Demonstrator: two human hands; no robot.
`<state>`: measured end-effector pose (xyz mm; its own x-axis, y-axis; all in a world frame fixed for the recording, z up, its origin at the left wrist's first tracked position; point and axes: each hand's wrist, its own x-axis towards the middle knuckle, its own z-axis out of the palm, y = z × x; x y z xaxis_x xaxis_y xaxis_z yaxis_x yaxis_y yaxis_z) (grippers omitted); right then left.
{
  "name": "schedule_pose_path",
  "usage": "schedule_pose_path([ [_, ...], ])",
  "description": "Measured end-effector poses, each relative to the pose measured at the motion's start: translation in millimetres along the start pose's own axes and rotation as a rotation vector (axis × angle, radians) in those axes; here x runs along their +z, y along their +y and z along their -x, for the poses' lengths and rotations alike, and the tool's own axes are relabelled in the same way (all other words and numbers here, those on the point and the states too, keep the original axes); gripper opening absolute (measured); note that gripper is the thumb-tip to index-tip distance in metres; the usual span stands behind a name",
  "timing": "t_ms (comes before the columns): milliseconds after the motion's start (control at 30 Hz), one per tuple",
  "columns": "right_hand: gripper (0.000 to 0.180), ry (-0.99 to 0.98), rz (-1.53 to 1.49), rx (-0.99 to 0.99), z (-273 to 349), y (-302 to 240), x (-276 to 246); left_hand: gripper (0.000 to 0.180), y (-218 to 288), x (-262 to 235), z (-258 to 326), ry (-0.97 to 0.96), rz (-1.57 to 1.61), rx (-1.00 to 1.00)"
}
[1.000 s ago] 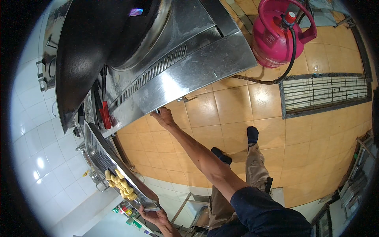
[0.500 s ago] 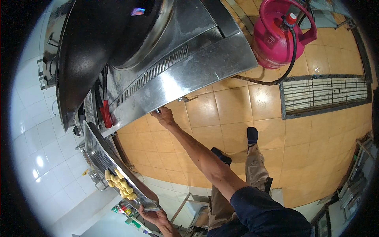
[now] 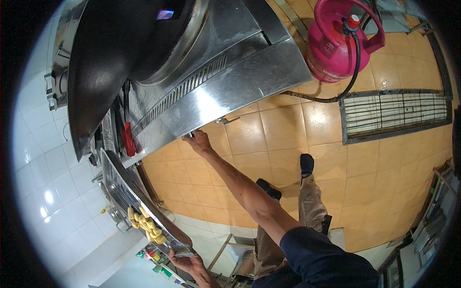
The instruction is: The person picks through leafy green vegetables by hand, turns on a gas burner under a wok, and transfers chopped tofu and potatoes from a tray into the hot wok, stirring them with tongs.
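My left hand (image 3: 188, 263) grips the near end of a long metal tray (image 3: 169, 231) at the lower left. Several pale yellow, oblong food pieces (image 3: 145, 223) lie piled toward that near end. The tray's far end reaches the corner of a stainless steel stove (image 3: 211, 106). Under the stove's front edge, my right hand (image 3: 199, 143) is closed round a small metal knob or lever, mostly hidden by the fingers. A second metal lever (image 3: 224, 120) sticks out from the same edge, to the right of that hand.
A large black wok (image 3: 103, 62) stands on the stove, and a red-handled tool (image 3: 127, 139) lies beside it. On the tiled floor a pink gas cylinder (image 3: 331, 57) with a black hose stands at the upper right. Below it is a floor grate (image 3: 396, 115). White tiled wall (image 3: 62, 177) runs along the left.
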<state>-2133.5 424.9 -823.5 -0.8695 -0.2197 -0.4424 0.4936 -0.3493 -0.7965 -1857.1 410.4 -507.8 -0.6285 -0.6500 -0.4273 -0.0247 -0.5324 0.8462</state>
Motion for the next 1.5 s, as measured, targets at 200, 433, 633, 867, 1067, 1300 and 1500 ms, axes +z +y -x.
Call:
schedule_pose_path([
  [200,0.049,0.039,0.043,-0.060,-7,-4,-4,0.045,-7,13,-3,0.077,0.047,0.042],
  [433,0.049,0.007,0.066,-0.050,-3,-6,-9,0.056,-6,24,3,0.055,0.131,0.018],
  [633,0.049,0.009,0.045,-0.096,7,-14,-14,0.043,-3,38,12,-0.003,0.113,0.028],
  [867,0.057,-0.073,0.167,-0.009,7,-35,-22,0.042,-4,53,9,0.022,0.091,0.047],
  [1067,0.064,-0.137,0.238,-0.030,25,-42,-26,0.046,3,56,22,0.050,0.167,0.050],
  [1300,0.068,-0.150,0.339,0.157,127,-67,-15,0.047,71,51,52,0.098,0.164,0.069],
  [1500,0.062,-0.237,0.486,0.189,230,-119,13,0.047,149,23,88,0.182,0.175,0.127],
])
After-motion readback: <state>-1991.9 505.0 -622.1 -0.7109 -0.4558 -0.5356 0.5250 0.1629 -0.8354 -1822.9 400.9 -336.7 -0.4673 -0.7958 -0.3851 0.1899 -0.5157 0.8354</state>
